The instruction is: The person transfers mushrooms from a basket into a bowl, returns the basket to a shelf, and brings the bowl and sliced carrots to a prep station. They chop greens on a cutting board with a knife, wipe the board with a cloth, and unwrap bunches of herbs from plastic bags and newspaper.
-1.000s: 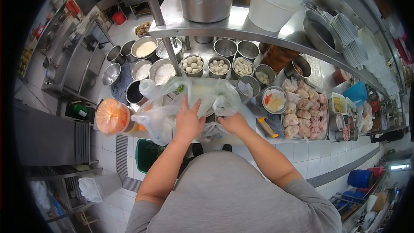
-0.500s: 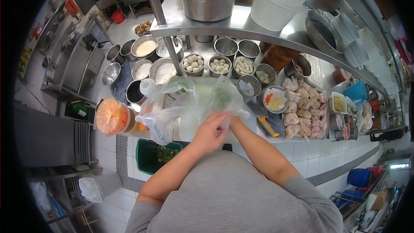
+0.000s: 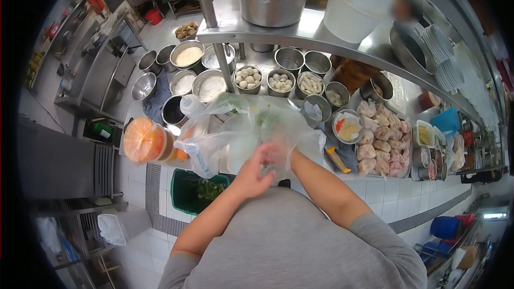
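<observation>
A clear plastic bag (image 3: 306, 135) with green leaves (image 3: 267, 119) at its far end lies spread over the pale work board in front of me. My left hand (image 3: 258, 170) is at the bag's near edge, thumb apart and fingers stretched out, their tips blurred. My right hand (image 3: 280, 142) reaches in under the thin plastic; its fingers are veiled by the film and smeared. Left of the bag lies another clear plastic bag (image 3: 201, 158) with blue print, near a white-capped bottle (image 3: 190, 105).
Steel pots of white balls (image 3: 248, 80) and flour (image 3: 210, 86) stand behind. At right are a bowl of chopped ingredients (image 3: 347, 127), a yellow-ended tool (image 3: 338, 160) and a tray of raw meat portions (image 3: 383, 144). A steel shelf (image 3: 300, 37) overhangs; a green bin (image 3: 184, 192) sits below.
The clear bag has spread wider toward me and to the right. My left hand has moved slightly down and apart from my right, which is now under the plastic. The view has shifted slightly.
</observation>
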Motion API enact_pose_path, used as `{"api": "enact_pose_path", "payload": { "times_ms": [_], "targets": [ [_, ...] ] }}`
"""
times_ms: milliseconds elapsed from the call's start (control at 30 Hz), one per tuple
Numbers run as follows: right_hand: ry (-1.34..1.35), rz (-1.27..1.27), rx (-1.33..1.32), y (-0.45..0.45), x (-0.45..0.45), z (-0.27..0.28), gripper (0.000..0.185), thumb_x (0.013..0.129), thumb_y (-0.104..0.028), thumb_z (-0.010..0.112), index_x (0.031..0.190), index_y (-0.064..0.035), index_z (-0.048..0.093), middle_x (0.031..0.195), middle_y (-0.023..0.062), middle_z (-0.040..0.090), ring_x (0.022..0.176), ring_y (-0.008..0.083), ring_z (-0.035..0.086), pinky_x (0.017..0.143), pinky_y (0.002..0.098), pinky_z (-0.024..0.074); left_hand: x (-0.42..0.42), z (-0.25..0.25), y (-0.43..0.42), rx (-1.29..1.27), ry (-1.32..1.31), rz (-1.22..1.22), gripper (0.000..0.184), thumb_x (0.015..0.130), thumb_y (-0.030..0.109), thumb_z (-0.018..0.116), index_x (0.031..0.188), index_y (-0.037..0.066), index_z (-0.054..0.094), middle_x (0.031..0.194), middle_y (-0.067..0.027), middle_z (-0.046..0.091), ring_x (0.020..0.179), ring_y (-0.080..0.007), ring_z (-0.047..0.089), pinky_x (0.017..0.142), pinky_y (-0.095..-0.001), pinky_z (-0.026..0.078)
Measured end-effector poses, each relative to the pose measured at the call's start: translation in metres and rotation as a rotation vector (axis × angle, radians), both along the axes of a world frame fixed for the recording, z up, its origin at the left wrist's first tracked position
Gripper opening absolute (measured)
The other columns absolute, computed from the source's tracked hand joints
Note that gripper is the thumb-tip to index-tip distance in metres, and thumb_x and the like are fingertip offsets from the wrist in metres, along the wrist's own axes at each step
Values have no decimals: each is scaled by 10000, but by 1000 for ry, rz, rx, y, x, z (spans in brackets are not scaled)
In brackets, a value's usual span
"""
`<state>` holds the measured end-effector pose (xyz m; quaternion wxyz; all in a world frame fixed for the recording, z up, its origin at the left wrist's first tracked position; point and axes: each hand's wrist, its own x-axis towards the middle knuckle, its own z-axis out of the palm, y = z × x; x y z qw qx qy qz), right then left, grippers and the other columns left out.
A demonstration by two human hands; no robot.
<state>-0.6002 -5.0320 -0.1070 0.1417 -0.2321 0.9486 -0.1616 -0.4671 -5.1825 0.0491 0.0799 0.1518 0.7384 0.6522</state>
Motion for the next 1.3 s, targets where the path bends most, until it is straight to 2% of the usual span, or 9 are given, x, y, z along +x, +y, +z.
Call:
{"api": "enact_pose_path", "payload": {
  "times_ms": [133,167,300,500,567,667,1033,1200,1300],
  "targets": [
    [104,-52,-77,14,2,-2,573,924,-304,660,1387,20,570,1344,241,634,1195,401,620,1022,476,481,-24,-90,-20,-320,-132,454,701,903,93,698,1524,-3,388,1440,-233,561,1197,-331,653,1013,-412,505],
    [99,-238,-364,17,5,1,613,890,-225,689,1423,26,519,1348,242,625,1169,414,620,999,480,492,-27,-97,-22,-317,-133,460,701,903,93,698,1524,-3,388,1440,-233,561,1197,-331,653,1013,-412,505],
    [-33,-235,-427,27,19,37,771,915,-273,690,1547,38,377,1508,288,490,1410,439,466,1170,489,364,-29,-118,-19,-94,-504,332,735,963,167,694,1572,-28,332,1423,-302,567,1239,-337,634,1037,-404,499],
    [-466,-350,-694,44,28,57,736,865,-258,764,1477,37,480,1403,245,584,1281,342,581,1073,431,461,-26,-111,4,13,-333,353,572,1000,82,630,1519,-48,428,1390,-289,597,1242,-304,620,1044,-383,493],
    [-622,-420,-942,47,35,55,528,908,-204,760,1361,-6,575,1198,86,669,1068,191,626,916,339,517,-28,-105,8,14,-259,370,540,1003,75,623,1498,-61,454,1354,-272,627,1206,-288,638,1034,-381,498],
    [-695,-291,-1130,42,57,100,419,941,-234,756,1290,-33,640,1137,53,680,1035,167,634,884,325,517,-31,-93,13,-8,-234,406,421,1004,63,619,1408,-42,565,1251,-214,700,1153,-247,673,1005,-345,516],
    [-595,-355,-950,80,43,95,436,987,-267,688,1324,6,639,1241,103,687,1112,205,635,972,354,495,-11,-90,7,491,-363,791,266,1018,44,558,1274,1,619,1062,-87,729,936,-135,661,857,-292,519],
    [-384,-236,-938,87,23,56,599,1005,-356,642,1474,-7,512,1387,179,625,1230,314,613,1038,406,478,5,-70,1,192,-157,775,813,934,174,730,1609,50,293,1481,-202,511,1224,-243,588,1053,-352,464],
    [-444,-66,-310,79,26,73,624,1007,-368,604,1517,-37,465,1443,216,578,1312,377,568,1088,441,454,1,-49,8,13,24,765,916,909,209,770,1631,57,227,1534,-217,458,1228,-242,578,1073,-351,452]
  ]
}}
